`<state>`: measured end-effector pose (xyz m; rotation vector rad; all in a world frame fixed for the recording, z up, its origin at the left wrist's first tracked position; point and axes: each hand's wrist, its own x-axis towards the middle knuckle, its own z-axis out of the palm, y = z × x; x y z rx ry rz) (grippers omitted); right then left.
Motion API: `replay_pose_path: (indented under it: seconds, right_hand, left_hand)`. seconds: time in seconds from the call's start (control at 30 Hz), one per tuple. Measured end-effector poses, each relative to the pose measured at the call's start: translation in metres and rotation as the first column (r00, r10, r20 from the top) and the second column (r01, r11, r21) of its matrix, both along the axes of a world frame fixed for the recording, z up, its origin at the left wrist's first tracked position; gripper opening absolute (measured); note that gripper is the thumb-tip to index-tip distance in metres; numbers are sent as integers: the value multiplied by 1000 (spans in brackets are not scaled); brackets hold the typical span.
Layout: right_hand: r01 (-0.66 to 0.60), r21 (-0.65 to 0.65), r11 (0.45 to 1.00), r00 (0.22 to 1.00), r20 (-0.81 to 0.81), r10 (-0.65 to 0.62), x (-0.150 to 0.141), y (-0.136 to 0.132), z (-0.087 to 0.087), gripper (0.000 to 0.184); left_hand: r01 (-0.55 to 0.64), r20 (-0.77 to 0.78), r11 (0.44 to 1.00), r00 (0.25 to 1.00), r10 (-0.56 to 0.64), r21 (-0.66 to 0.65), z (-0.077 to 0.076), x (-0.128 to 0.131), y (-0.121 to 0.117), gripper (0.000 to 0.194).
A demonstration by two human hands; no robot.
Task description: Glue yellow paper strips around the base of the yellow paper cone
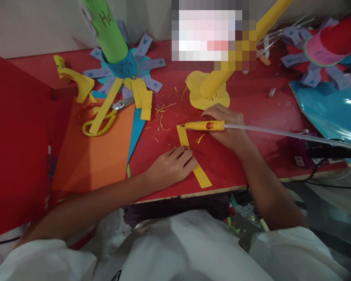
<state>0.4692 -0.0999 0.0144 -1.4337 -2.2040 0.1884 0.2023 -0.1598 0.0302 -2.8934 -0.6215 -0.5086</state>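
My left hand (175,166) presses a narrow yellow paper strip (204,177) against the red table, with its fingers curled over the strip's middle. In my right hand (229,128) is a yellow hot glue gun (204,125), its handle hidden by the hand. A long translucent glue stick (266,132) runs out of its back to the right. The gun's nozzle is at the strip's far end; I cannot tell whether it touches. Just beyond my right hand stands a tilted yellow paper tube on a flower-shaped yellow base (193,91).
On the left, scissors (98,125) with yellow handles lie on orange sheets (96,164) under loose yellow strips (146,105). A green tube (109,35) with purple tabs stands behind. At right are a blue plastic-covered sheet (324,109), a purple socket block (300,156) and a pink-and-red craft piece (324,47).
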Motion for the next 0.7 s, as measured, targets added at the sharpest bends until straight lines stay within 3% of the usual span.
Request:
replay_pose_path:
  seconds: [0.7]
  right_hand:
    - [-30, -1, 1000, 996, 88, 30, -2, -6, 13, 20]
  left_hand:
    - [-8, 20, 1000, 1000, 8, 17, -2, 0, 1, 10]
